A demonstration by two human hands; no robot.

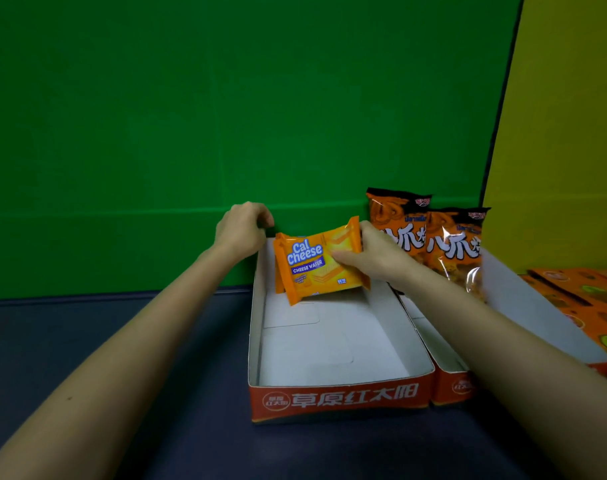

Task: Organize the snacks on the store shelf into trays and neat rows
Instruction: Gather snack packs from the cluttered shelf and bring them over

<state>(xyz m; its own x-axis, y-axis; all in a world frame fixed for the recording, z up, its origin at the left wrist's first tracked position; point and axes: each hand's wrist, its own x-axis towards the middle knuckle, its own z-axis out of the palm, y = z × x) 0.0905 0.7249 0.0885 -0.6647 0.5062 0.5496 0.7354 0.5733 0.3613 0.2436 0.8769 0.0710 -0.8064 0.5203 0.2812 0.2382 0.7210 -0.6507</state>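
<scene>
Right hand (371,258) grips wafer pack (312,268) tilted at far end of tray (255,327); left hand (241,230) curled at its corner, hold unclear.

Both arms bare, stretched forward, forearms angling in toward each other. Left grip (243,230): back of hand up, wrist a bit bent, fingers curled in toward the thumb; can't tell whether they pinch anything. Right grip (371,258): slightly nearer and lower than the left, thumb lying across the front of a wafer pack (309,268), other fingers hidden behind it, pack held tilted. The two grips are near each other, not touching.
</scene>
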